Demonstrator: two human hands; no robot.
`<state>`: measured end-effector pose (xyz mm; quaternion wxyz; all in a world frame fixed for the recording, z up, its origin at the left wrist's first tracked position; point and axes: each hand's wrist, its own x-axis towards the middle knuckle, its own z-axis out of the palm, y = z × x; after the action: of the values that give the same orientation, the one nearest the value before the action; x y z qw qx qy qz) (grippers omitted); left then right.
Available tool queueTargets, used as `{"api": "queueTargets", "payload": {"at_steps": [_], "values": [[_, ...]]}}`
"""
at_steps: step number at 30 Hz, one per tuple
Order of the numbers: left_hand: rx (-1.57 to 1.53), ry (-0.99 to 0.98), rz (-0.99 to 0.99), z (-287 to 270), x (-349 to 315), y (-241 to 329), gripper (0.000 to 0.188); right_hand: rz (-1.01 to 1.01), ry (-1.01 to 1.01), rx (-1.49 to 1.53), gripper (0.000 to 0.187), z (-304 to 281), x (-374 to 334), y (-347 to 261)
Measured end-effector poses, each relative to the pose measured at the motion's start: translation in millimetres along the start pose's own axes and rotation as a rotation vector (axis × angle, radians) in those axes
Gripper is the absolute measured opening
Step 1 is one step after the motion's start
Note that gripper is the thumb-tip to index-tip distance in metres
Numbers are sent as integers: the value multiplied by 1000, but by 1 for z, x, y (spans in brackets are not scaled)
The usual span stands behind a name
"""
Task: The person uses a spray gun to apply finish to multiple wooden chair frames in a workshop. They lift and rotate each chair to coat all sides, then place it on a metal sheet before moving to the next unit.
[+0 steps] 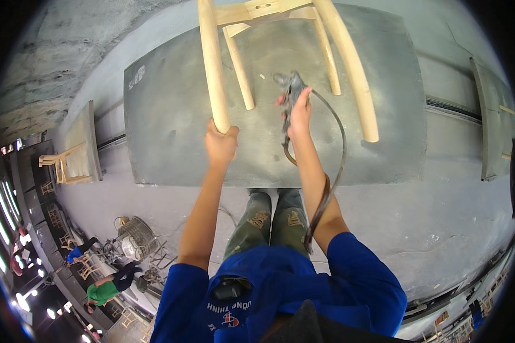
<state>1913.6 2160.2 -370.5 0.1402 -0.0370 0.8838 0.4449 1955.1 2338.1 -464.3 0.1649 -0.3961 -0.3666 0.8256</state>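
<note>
A pale wooden chair frame is at the far side of the grey tabletop, its legs pointing toward me. My left hand is closed around the near end of its left front leg. In my right hand is a grey spray gun, its head blurred and tilted up to the left, between the chair's legs. A dark hose loops from the gun down past my right forearm. The right front leg stands to the right of the gun, apart from it.
The large grey table spans the area before me. Wooden frames lie on another table at left; a further table stands at right. A large fan and two people, one in a green shirt, are lower left.
</note>
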Motion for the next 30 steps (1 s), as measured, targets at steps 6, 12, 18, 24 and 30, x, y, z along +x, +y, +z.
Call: {"api": "queueTargets", "payload": {"at_steps": [6,12,18,24,30], "values": [[-51,11,-18,-1,0,-7,29,179,170,219,71,20,31,30],[-90,-3,1,-4,1,-5,31,373,320,160,73,-48,-21,84],[-113,0,21,-5,12,-6,35,122,239,55,79,-39,-65,58],[-67,-14,45,-8,30,-4,30,-366,-197,127,76,16,-60,-12],[-26,-39,33,-15,41,7,28,-573,115,-117,62,15,14,-37]]}}
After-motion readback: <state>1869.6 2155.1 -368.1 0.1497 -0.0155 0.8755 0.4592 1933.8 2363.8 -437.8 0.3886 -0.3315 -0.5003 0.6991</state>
